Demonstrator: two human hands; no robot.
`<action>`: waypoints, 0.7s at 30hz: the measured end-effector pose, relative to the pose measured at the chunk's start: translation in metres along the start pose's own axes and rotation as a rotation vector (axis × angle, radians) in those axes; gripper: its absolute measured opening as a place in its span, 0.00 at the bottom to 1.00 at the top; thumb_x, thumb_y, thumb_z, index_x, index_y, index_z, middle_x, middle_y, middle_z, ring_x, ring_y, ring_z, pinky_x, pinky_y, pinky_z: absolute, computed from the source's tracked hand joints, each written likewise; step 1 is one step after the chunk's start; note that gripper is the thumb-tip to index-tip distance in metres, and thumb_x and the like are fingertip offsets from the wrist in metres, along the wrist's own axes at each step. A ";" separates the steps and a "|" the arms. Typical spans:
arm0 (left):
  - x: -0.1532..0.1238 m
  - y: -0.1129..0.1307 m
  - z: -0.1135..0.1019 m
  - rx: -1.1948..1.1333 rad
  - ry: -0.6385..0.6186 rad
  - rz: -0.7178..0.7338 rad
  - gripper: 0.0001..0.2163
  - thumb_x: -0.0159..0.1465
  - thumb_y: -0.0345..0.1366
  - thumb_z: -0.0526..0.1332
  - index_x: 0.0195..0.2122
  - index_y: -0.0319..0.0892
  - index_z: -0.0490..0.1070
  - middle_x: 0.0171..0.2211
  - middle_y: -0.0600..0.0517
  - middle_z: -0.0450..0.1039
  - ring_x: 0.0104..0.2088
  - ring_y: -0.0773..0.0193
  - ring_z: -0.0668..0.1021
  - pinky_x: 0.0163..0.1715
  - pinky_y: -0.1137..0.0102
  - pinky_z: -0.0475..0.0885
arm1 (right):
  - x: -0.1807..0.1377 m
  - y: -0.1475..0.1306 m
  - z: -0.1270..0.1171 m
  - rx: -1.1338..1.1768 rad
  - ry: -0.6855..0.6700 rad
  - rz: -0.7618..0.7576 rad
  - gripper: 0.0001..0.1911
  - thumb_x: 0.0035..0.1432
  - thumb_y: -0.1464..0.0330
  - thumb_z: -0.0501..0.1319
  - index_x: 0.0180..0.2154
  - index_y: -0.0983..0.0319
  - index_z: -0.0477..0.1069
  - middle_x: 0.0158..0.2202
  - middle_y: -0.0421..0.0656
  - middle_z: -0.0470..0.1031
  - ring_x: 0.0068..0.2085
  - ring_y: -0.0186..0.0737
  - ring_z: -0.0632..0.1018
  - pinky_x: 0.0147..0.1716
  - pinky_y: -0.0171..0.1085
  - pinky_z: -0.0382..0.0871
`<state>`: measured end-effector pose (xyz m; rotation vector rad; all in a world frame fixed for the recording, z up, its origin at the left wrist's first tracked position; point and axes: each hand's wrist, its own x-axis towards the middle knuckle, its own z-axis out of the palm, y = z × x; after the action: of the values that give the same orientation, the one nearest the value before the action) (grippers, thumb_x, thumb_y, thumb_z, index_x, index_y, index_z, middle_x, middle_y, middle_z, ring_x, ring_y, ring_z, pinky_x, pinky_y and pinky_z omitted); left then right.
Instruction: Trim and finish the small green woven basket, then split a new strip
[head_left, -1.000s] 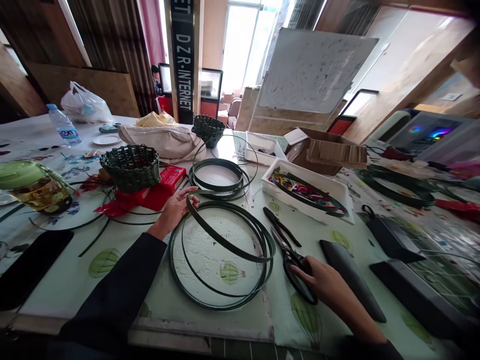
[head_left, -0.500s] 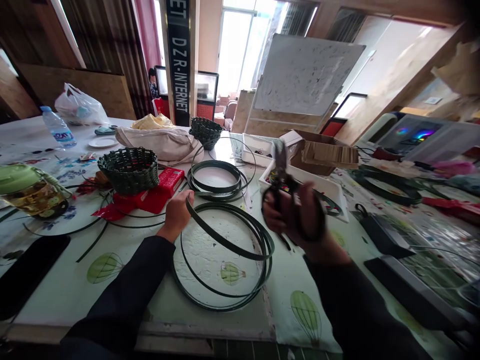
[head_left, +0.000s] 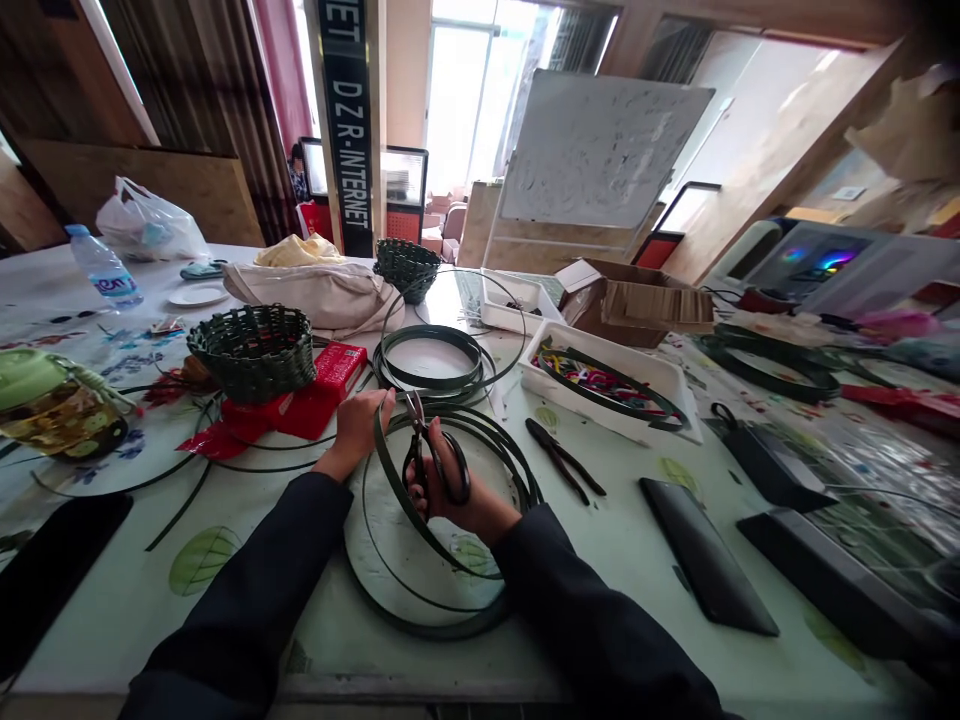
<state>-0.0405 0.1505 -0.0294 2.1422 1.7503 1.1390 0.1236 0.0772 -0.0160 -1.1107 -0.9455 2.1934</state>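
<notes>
Between the fingers of my left hand [head_left: 361,432] is the upper end of a flat dark green strip [head_left: 397,487], which curves down to the right. Looser loops of the coiled strip [head_left: 442,632] lie on the table below. My right hand [head_left: 457,490] is closed around a pair of black-handled scissors [head_left: 416,425]. Their blades point up, close to the strip beside my left fingertips; whether they touch it I cannot tell. A second coil [head_left: 431,358] of strip lies just beyond both hands.
Left of the coils, a dark woven basket [head_left: 255,350] stands by a red box [head_left: 334,385]. Pliers [head_left: 562,460] and a black phone-like slab [head_left: 705,555] lie on the right. A white tray [head_left: 686,400] of colourful pieces stands behind them, near a cardboard box [head_left: 637,300].
My right hand has brought the scissors left and down, from above the pliers to beside my left hand. The pliers and the black slab are now uncovered. My left hand keeps holding the strip.
</notes>
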 end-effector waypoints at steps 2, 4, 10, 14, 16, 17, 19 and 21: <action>0.001 0.003 -0.004 -0.025 0.034 -0.041 0.18 0.65 0.42 0.48 0.20 0.42 0.65 0.21 0.48 0.69 0.24 0.62 0.68 0.27 0.69 0.54 | 0.000 -0.003 -0.002 -0.021 0.009 0.009 0.39 0.50 0.34 0.41 0.22 0.63 0.64 0.15 0.36 0.60 0.16 0.30 0.64 0.16 0.31 0.60; 0.000 0.006 -0.007 -0.067 0.057 -0.080 0.19 0.65 0.43 0.48 0.19 0.42 0.63 0.18 0.50 0.67 0.23 0.63 0.68 0.27 0.69 0.55 | 0.001 -0.004 -0.003 -0.039 0.002 0.008 0.40 0.50 0.34 0.40 0.22 0.63 0.64 0.15 0.36 0.61 0.16 0.30 0.64 0.16 0.31 0.61; -0.001 0.005 -0.008 -0.218 0.085 -0.168 0.20 0.65 0.44 0.45 0.17 0.43 0.57 0.15 0.53 0.62 0.21 0.65 0.67 0.26 0.70 0.59 | 0.007 0.002 -0.003 -0.079 -0.013 -0.059 0.39 0.50 0.34 0.41 0.25 0.63 0.66 0.17 0.36 0.62 0.18 0.31 0.65 0.19 0.33 0.65; -0.004 0.006 -0.010 -0.281 0.033 -0.156 0.20 0.64 0.44 0.48 0.16 0.43 0.57 0.15 0.54 0.61 0.21 0.66 0.65 0.24 0.71 0.58 | 0.010 0.004 -0.003 -0.121 -0.003 -0.093 0.38 0.50 0.35 0.43 0.26 0.63 0.66 0.18 0.37 0.62 0.18 0.31 0.66 0.19 0.33 0.65; -0.006 0.009 -0.012 -0.305 0.005 -0.150 0.19 0.63 0.44 0.49 0.16 0.43 0.58 0.15 0.55 0.60 0.20 0.67 0.64 0.24 0.71 0.58 | 0.012 0.002 -0.002 -0.143 0.008 -0.103 0.38 0.50 0.35 0.44 0.26 0.63 0.66 0.19 0.37 0.63 0.18 0.32 0.67 0.19 0.34 0.66; -0.007 0.010 -0.014 -0.317 -0.008 -0.149 0.19 0.63 0.44 0.49 0.17 0.43 0.58 0.15 0.55 0.60 0.20 0.67 0.64 0.24 0.70 0.58 | 0.013 0.001 -0.002 -0.154 0.016 -0.107 0.38 0.50 0.35 0.43 0.26 0.63 0.66 0.19 0.37 0.63 0.18 0.32 0.67 0.19 0.34 0.66; -0.007 0.012 -0.016 -0.342 -0.031 -0.150 0.19 0.63 0.44 0.49 0.17 0.43 0.58 0.15 0.55 0.59 0.20 0.67 0.63 0.24 0.70 0.58 | 0.015 -0.001 -0.001 -0.182 0.037 -0.116 0.38 0.50 0.35 0.43 0.25 0.63 0.66 0.19 0.37 0.63 0.18 0.32 0.67 0.18 0.34 0.67; -0.008 0.013 -0.018 -0.374 -0.059 -0.146 0.19 0.63 0.44 0.49 0.17 0.43 0.58 0.15 0.55 0.59 0.20 0.67 0.63 0.24 0.70 0.58 | 0.017 -0.003 0.001 -0.219 0.065 -0.127 0.39 0.50 0.35 0.41 0.23 0.63 0.65 0.17 0.38 0.64 0.16 0.32 0.68 0.16 0.33 0.66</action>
<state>-0.0420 0.1335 -0.0126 1.7813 1.4985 1.2353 0.1143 0.0901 -0.0215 -1.1774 -1.2158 1.9761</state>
